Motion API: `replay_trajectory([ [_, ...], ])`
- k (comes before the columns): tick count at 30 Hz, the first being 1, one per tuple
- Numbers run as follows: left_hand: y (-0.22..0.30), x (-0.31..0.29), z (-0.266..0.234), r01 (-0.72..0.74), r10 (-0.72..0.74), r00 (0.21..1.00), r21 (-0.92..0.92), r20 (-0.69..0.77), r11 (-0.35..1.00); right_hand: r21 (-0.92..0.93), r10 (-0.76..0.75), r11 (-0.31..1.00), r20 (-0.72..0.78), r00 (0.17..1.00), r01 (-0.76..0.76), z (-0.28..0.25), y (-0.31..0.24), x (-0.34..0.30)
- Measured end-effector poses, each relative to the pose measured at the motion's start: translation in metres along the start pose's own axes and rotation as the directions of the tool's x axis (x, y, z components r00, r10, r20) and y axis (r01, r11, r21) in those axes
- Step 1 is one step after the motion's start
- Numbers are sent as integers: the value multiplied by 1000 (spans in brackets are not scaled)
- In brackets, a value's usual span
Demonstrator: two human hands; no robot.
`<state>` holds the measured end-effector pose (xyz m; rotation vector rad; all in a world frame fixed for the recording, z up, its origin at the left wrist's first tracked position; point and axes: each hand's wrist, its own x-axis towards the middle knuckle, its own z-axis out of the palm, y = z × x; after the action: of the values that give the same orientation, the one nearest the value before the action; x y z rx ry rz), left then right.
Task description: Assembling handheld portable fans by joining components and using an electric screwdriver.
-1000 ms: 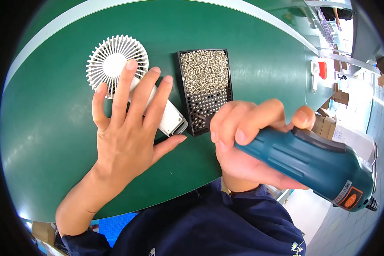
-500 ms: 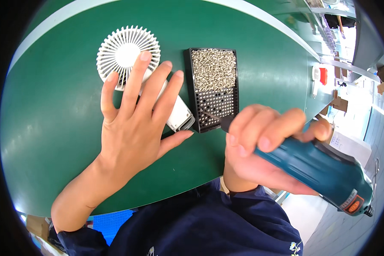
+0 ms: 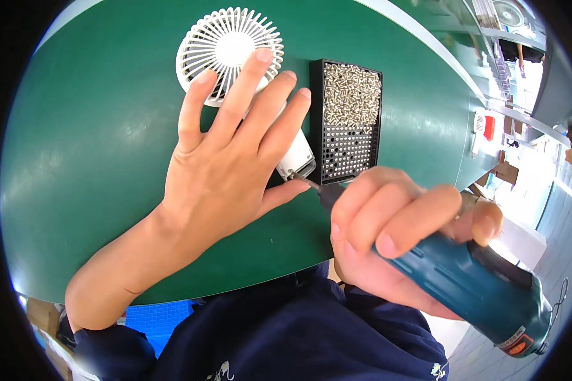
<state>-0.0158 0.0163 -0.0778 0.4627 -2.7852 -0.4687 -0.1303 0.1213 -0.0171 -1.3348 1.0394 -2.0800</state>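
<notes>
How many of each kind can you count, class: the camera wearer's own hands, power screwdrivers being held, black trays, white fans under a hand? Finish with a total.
Hands: 2 (left hand, right hand)
Power screwdriver: 1
Black tray: 1
White fan: 1
Total: 5

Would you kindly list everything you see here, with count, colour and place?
Handheld fan: one, white, under the left hand
Electric screwdriver: one, teal and black, in the right hand, bit toward the fan's lower end
Screw tray: one, black, right of the fan
Screws: too many to count, silver, in the tray
Table: one, green, beneath fan and tray
Apparent second handheld fan: one, white, far right
Red object: one, red, beside that
Round fan-like thing: one, pale, top right
Cardboard boxes: several, brown, right background
Gridded item: one, blue, below the table's edge
Top with flower motifs: one, navy, bottom centre
Left hand: one, bare, fingers spread over the fan
Right hand: one, bare, wrapped around the screwdriver
</notes>
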Motion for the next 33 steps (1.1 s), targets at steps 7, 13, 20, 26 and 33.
replay_trajectory([
  [7,0,-3,3,4,-4,1000,16,3,1000,27,46,999,26,999,-46,-4,1,-5],
  [13,2,-2,5,4,-3,1000,15,-7,1000,-89,1,996,52,999,4,2,4,-8],
  [20,-3,3,1,-15,15,1000,8,15,1000,15,-68,997,-101,993,70,6,3,-2],
  [26,-15,-7,-30,-174,173,981,3,91,985,233,112,971,-290,950,-43,-8,-39,-20],
  [33,-5,-8,-12,-329,269,904,140,333,934,-221,643,480,-570,512,-849,-25,-60,-75],
])
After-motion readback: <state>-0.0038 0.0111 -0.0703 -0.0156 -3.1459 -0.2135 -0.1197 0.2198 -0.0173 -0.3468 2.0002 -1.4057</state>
